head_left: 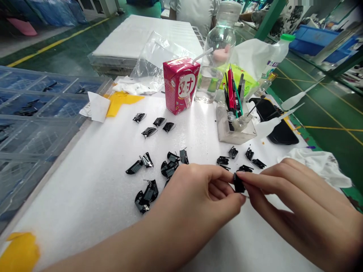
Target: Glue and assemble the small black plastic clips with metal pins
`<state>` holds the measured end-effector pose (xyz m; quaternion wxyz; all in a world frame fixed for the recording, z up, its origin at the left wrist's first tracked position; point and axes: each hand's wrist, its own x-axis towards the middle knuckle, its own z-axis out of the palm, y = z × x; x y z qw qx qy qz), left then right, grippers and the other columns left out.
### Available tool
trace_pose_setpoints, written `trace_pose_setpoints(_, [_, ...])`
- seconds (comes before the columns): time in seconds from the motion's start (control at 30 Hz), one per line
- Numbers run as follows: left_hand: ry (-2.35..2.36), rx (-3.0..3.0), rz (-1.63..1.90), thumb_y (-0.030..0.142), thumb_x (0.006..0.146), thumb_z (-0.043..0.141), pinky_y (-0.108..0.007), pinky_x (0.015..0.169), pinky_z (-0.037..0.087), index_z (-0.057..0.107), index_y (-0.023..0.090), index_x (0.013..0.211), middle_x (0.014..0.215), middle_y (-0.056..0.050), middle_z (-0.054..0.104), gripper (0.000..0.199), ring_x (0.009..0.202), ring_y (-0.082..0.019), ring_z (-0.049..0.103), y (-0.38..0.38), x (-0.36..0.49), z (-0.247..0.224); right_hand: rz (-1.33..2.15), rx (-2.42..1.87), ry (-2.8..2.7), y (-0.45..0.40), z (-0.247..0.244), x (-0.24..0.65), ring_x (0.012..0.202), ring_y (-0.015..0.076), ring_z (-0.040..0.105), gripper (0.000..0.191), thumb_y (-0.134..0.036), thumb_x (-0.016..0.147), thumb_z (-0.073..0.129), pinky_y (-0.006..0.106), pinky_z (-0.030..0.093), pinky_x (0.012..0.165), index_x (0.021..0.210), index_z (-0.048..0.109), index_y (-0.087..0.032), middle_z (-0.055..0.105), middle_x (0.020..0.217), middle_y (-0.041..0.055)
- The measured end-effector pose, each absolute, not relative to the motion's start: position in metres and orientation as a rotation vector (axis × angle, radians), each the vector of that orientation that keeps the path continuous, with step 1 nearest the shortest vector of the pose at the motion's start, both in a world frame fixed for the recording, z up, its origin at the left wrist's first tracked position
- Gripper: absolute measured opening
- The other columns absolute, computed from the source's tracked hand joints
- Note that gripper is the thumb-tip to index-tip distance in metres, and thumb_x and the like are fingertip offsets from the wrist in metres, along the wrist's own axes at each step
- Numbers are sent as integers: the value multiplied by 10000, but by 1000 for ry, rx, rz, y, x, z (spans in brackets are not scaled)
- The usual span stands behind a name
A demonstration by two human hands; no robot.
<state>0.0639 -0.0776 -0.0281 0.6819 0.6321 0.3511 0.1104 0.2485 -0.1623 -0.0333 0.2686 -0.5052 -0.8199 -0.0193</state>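
Note:
Between my two hands is a small black plastic part [239, 183], held above the white work surface. My left hand [195, 200] pinches it with thumb and forefinger from the left. From the right, the fingertips of my right hand [295, 200] grip the same part, and a thin pale sliver sticks out below it. Several similar black parts [170, 168] lie loose beyond my left hand, some with metal pieces on them. Another group of small black parts [249, 154] lies just past my fingertips. Farther back sit black parts with thin curved edges [149, 131].
A red drink carton [178, 87] with a straw stands at the back, beside a clear bottle [208, 83]. Right of them is a tool holder [235, 132] with tweezers and pens. A black phone [279, 128] and white cloth [320, 162] lie right. Divided plastic trays [42, 139] flank the left.

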Motion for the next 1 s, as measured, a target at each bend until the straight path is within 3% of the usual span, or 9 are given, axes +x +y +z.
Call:
trace_pose_setpoints(0.17, [784, 1228, 164, 212, 781, 665, -250, 642, 437, 582, 182, 674, 700, 26, 627, 138, 696, -137, 564, -71, 66, -22, -73, -1338, -2171, -161, -29, 248, 719, 170, 537, 318, 42, 926, 560, 329, 437, 653, 1202, 589, -112, 570, 840, 37])
trace_pose_setpoints(0.37, [794, 1134, 88, 214, 742, 713, -240, 631, 398, 649, 178, 770, 701, 43, 610, 79, 681, -122, 532, -68, 67, -18, 21, -1496, -2078, -165, -32, 251, 638, 185, 553, 241, -88, 982, 514, 351, 420, 574, 1175, 597, -208, 584, 799, 30])
trace_pose_setpoints(0.5, [797, 1118, 81, 212, 748, 716, -238, 631, 399, 678, 180, 786, 690, 45, 624, 63, 682, -127, 557, -69, 65, -19, 147, -1445, -1982, -166, -33, 252, 627, 142, 576, 309, -15, 942, 528, 309, 432, 584, 1158, 567, -232, 599, 773, -16])
trace_pose_setpoints(0.73, [842, 1036, 105, 121, 673, 778, -209, 649, 434, 716, 186, 944, 720, 76, 645, 285, 685, -102, 562, -68, 66, -19, 127, -1374, -2040, -162, -31, 250, 607, 99, 561, 305, 26, 912, 526, 231, 452, 560, 1134, 542, -182, 599, 739, -22])
trace_pose_setpoints(0.87, [849, 1062, 134, 179, 706, 789, -227, 670, 451, 711, 213, 1086, 743, 75, 655, 390, 709, -114, 590, -70, 66, -18, 67, -1395, -2054, -161, -29, 251, 547, 104, 532, 268, 7, 916, 525, 237, 439, 510, 1106, 554, -181, 565, 683, -30])
trace_pose_setpoints(1.0, [845, 1041, 152, 207, 719, 793, -261, 706, 476, 695, 225, 1110, 717, 73, 666, 404, 717, -136, 620, -72, 65, -22, 104, -1386, -2027, -161, -30, 250, 559, 116, 543, 265, 3, 908, 537, 249, 435, 501, 1082, 563, -194, 572, 693, -26])
